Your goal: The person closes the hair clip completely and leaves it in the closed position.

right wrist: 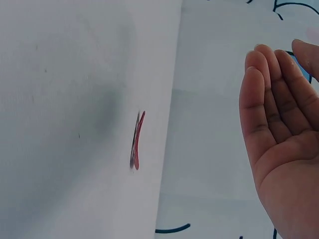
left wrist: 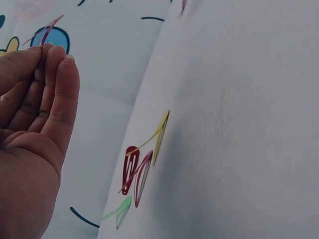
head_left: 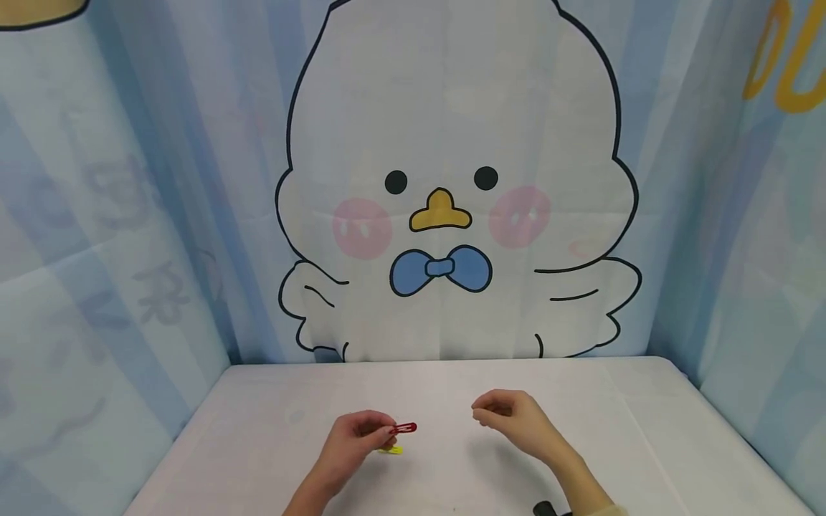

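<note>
In the head view my left hand (head_left: 353,444) pinches a dark red snap hair clip (head_left: 405,428) between thumb and fingers. The same clip (left wrist: 47,33) shows edge-on in the left wrist view, its two parts spread apart. My right hand (head_left: 516,423) is held over the table on the other side, fingers gently bent and nothing between them. The right wrist view shows its fingers (right wrist: 271,94) long and relaxed, the thumb apart from them. A yellow hair clip (head_left: 391,451) lies on the table, partly hidden behind the left hand.
On the white table (head_left: 645,430), the left wrist view shows a yellow clip (left wrist: 162,132), a dark red clip (left wrist: 130,172), a pinkish-red clip (left wrist: 143,181) and a green clip (left wrist: 123,211) close together. Another red clip (right wrist: 139,144) lies alone. A printed curtain (head_left: 445,322) hangs behind.
</note>
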### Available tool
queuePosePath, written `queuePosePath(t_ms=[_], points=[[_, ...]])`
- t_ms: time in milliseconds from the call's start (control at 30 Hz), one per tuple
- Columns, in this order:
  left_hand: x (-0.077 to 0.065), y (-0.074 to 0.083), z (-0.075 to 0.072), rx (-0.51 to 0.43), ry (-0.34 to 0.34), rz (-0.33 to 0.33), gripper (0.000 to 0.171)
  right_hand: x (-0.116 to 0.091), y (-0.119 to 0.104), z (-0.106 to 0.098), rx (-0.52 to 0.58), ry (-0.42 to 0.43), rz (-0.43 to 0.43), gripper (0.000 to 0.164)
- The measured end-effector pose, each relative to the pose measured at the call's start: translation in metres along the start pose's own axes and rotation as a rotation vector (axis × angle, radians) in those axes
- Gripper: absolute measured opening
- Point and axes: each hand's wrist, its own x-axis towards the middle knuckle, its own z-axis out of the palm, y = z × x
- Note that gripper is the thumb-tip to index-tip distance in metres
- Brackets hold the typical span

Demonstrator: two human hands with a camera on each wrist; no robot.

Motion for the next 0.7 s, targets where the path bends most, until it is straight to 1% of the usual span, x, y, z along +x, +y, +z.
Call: queuePosePath(t_ms=[167,267,400,533,700], points=[[0.000,-0.001,0.011,-0.052,-0.002,-0.020,0.021,-0.003,-0.003,0.011,0.035,-0.024,-0.010,0.017],[-0.001,-0.002,0.016,-0.084,-0.004,-0.022,0.022,-0.004,-0.003,0.017,0.061,-0.038,-0.023,0.019],[-0.001,-0.002,0.023,-0.091,-0.004,-0.016,0.026,-0.007,-0.003,0.026,0.099,-0.057,-0.038,0.023],[-0.001,0.001,0.029,-0.090,-0.005,-0.006,0.027,-0.010,-0.005,0.034,0.137,-0.057,-0.043,0.020],[0.002,0.002,0.037,-0.113,-0.014,0.007,0.024,-0.011,-0.008,0.043,0.190,-0.052,-0.050,0.018]])
